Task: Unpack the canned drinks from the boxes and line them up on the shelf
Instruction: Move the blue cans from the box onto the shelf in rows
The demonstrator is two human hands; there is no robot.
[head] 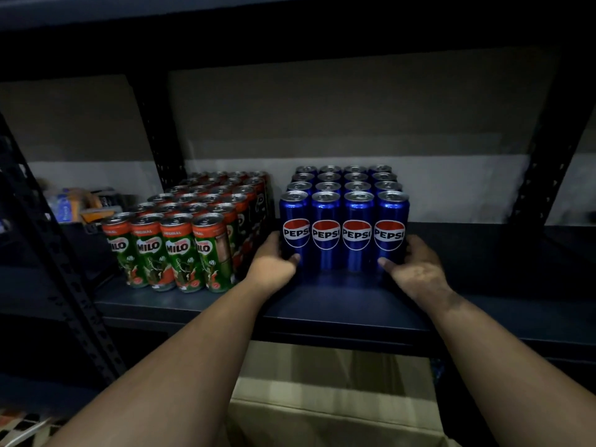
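A block of blue Pepsi cans stands upright in several rows on the dark shelf board. My left hand grips the front left can low down, thumb across its face. My right hand grips the front right can the same way, thumb on its front. To the left stands a larger block of green and red Milo cans, also upright in rows, a narrow gap apart from the Pepsi block.
An open cardboard box sits below the shelf between my forearms. Black perforated uprights rise at the left and right. Blurred packets lie on the neighbouring shelf at far left. Shelf board right of the Pepsi block is bare.
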